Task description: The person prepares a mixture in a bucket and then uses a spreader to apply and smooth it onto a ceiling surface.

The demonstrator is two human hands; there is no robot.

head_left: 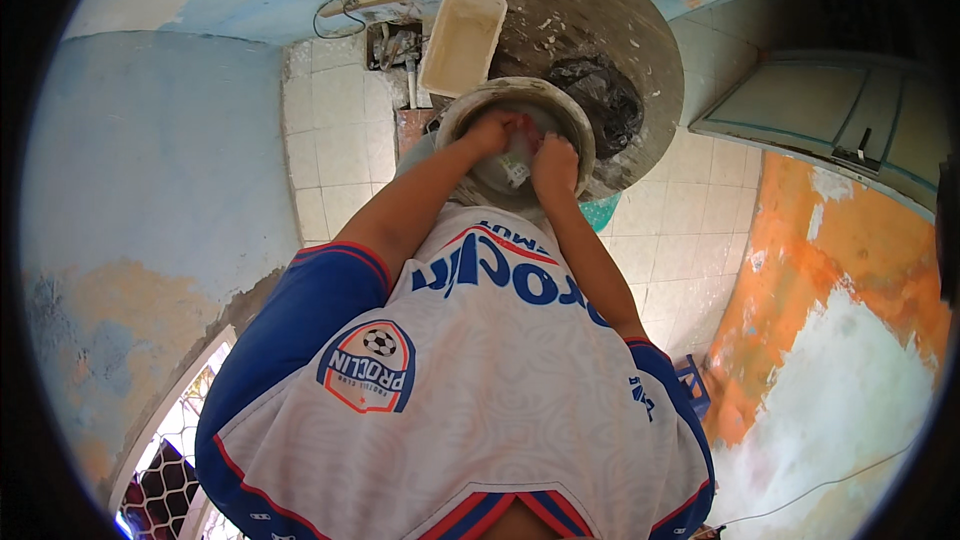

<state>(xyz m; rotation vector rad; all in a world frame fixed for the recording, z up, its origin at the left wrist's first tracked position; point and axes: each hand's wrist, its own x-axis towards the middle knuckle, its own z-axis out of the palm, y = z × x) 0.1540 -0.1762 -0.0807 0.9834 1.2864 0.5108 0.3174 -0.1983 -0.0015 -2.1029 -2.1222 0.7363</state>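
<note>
Looks mid-job tbh, pinching clear bag (pixel 517 166) with left hand (pixel 490 132) and right hand (pixel 556 166), in bowl (pixel 463 98), upper centre, can't see anything finished

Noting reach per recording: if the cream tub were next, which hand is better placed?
Likely the left hand: it is nearer the cream tub, which lies beyond the bowl, leftward. The right hand is farther off, toward the bowl's right side.

White, blue, grey

Your shirt (pixel 540 370) is white with faint swirls, its sleeves (pixel 275 340) blue, edged red. The disc (pixel 590 15) is grey-brown, flecked white, with a grey bowl (pixel 515 90) at its near edge, a cream tray (pixel 465 40) at its left and a black bag (pixel 612 105) toward its right.
</note>
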